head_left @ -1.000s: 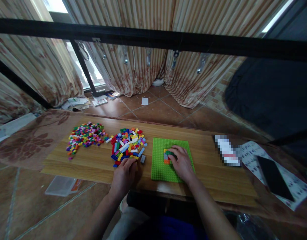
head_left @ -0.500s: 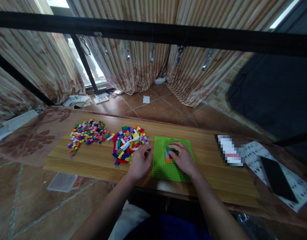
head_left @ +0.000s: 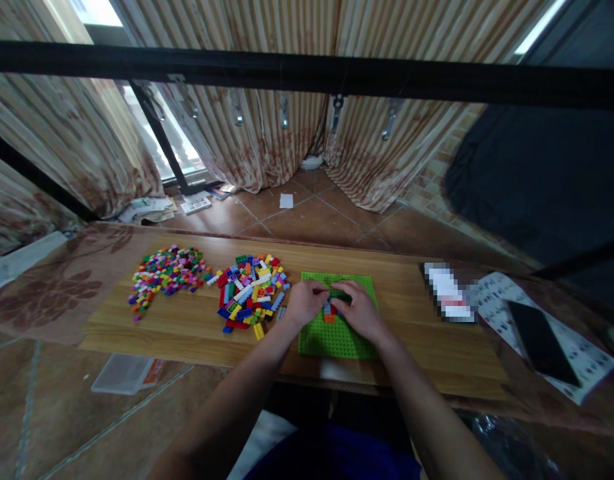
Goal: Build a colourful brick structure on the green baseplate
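Observation:
A lime-green studded baseplate [head_left: 339, 341] lies on the wooden board, with a small group of toy bricks near its middle. Orange bricks [head_left: 329, 319] form the near end of that group, with light-blue and red ones behind them. My right hand [head_left: 361, 312] is closed around a dark green brick [head_left: 338, 293] at the group's far end. From the other side, my left hand [head_left: 305, 305] has its fingers pinched together at the green brick's left end. Whatever those left fingertips hold is hidden.
Left of the baseplate lies a pile of larger mixed bricks [head_left: 247, 293], with a heap of tiny bricks [head_left: 169, 270] farther left. A dark phone [head_left: 541, 343] rests on a printed sheet [head_left: 499, 293] at the right. A black bar [head_left: 287, 73] crosses beyond the board [head_left: 411, 360].
My left hand has moved right, from beside the brick pile to the bricks on the baseplate. My right hand stays at the green brick. The whole view has shifted slightly.

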The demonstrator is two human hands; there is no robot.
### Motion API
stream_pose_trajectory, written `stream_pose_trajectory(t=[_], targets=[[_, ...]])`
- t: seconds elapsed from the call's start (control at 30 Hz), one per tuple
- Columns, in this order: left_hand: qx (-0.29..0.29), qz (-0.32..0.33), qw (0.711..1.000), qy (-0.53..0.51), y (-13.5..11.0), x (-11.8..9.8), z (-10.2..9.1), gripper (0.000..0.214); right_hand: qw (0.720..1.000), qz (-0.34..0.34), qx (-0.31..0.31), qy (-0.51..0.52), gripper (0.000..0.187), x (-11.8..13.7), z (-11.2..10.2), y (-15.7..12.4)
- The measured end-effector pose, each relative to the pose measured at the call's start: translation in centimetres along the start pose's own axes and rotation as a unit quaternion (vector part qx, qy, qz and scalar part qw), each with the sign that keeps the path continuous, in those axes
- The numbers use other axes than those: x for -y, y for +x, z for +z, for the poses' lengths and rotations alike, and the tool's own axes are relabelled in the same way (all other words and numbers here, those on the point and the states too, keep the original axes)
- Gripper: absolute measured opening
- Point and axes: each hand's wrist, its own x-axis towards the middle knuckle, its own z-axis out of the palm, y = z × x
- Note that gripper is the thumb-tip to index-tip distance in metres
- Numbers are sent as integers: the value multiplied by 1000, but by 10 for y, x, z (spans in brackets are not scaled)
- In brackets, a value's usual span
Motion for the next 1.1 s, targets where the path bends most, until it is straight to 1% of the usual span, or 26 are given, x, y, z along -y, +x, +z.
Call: stream_pose_trajectory(t=[0.1,0.17,0.2,0.27,0.37,0.43,0.53,0.6,0.73,0.97,1.1], targets=[[5,-1,1000,3,1,1,0,16,993,59,-66,85,31,-10,-4,-2],[5,-3,1000,4,2,1,0,16,983,97,-112,112,31,-16,-8,-5],[5,-4,1000,5,2,2,0,15,979,108,-127,117,31,-18,-10,-6],[5,-6,1000,8,3,2,0,15,977,111,-137,118,30,-20,-12,-8],[8,-7,1000,12,5,3,0,15,981,99,-124,111,30,-17,-12,-9],[7,-7,1000,15,6,3,0,15,986,86,-105,96,29,-12,-9,-8],[5,-9,1000,21,7,2,0,15,994,64,-74,52,27,-6,-3,-6],[5,-13,1000,25,7,1,0,15,996,55,-65,16,26,-5,1,-5],[2,-22,999,30,9,1,2,14,995,72,-64,-18,21,-6,6,0],[-14,-49,998,31,15,3,7,16,994,97,-42,-6,12,-13,6,14],[-16,-54,998,31,14,3,8,14,994,106,-30,4,11,-15,8,17]])
